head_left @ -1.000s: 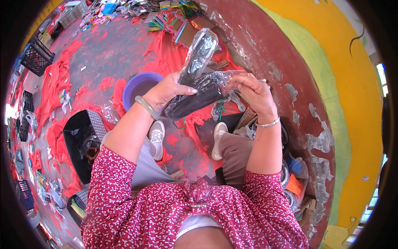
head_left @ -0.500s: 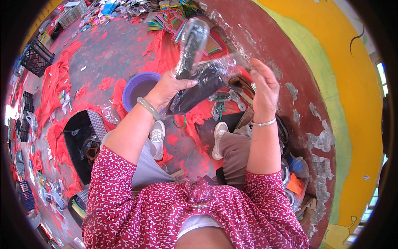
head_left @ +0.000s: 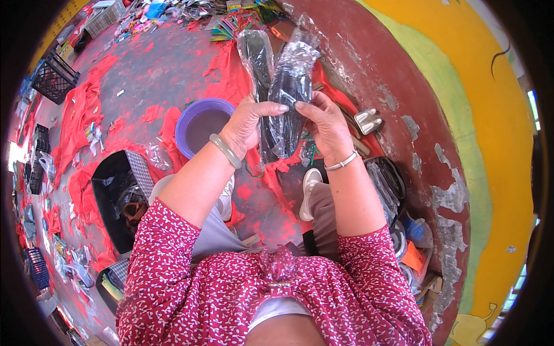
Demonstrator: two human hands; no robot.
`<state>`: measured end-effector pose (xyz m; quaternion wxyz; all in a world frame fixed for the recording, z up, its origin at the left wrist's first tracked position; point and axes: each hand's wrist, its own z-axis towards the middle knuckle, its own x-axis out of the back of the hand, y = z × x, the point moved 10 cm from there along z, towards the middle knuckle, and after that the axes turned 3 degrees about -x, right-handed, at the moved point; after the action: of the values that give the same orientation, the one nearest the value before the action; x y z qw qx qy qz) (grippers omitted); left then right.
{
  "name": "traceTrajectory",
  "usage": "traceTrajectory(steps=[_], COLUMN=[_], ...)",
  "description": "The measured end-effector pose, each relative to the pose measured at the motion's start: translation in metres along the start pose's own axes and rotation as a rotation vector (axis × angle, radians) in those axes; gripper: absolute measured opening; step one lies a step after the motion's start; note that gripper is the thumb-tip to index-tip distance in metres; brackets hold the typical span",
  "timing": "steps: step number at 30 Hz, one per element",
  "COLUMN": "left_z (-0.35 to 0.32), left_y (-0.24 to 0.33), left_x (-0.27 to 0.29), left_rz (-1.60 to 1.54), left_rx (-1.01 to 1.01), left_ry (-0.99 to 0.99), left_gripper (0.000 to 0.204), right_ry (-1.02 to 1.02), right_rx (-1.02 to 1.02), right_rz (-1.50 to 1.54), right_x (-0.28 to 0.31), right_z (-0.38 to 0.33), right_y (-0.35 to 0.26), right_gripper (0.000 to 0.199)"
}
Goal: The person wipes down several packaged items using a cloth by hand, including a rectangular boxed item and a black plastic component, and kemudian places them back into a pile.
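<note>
Two long clear plastic packets with dark contents are held upright side by side in front of me. My left hand (head_left: pixel 249 122), with a pale green bangle on its wrist, grips the left packet (head_left: pixel 257 63). My right hand (head_left: pixel 324 122), wearing a silver bracelet, pinches the right packet (head_left: pixel 289 98) near its lower half. The thumbs of both hands nearly touch between the packets. The packets' lower ends hang below my fingers.
A purple basin (head_left: pixel 199 124) sits on the red-stained floor just beyond my left hand. A black checked bag (head_left: pixel 118 190) lies open at my left. A dark bag with clear packets (head_left: pixel 386 184) lies at my right, by the peeling red wall (head_left: pixel 404 86). Black crates (head_left: pixel 55 78) stand far left.
Both hands have drawn together and up. The packet that lay slanted across my hands now stands upright beside the other one, and my right hand has closed on it.
</note>
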<state>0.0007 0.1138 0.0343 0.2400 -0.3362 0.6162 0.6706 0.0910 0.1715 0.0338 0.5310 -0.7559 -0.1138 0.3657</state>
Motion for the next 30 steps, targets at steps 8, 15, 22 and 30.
traceTrajectory(steps=[8,15,22,30], left_z=[0.005,0.005,0.004,0.0], left_y=[0.006,0.003,-0.002,-0.004], left_x=[0.014,0.012,0.007,0.011], left_rz=[0.09,0.087,0.004,0.064], left_rx=[-0.072,-0.089,0.009,0.031], left_ry=[0.046,0.05,0.027,0.073], left_gripper=[0.03,0.03,0.03,0.025], right_ry=[0.009,-0.029,-0.108,-0.024], right_rx=[0.043,0.105,-0.06,0.025], right_rz=[-0.043,-0.135,0.156,-0.002], right_x=[0.004,-0.009,-0.002,0.01], right_z=[0.0,-0.007,-0.002,0.001], right_y=[-0.007,-0.008,0.003,-0.004], right_gripper=[0.038,0.032,0.029,0.033])
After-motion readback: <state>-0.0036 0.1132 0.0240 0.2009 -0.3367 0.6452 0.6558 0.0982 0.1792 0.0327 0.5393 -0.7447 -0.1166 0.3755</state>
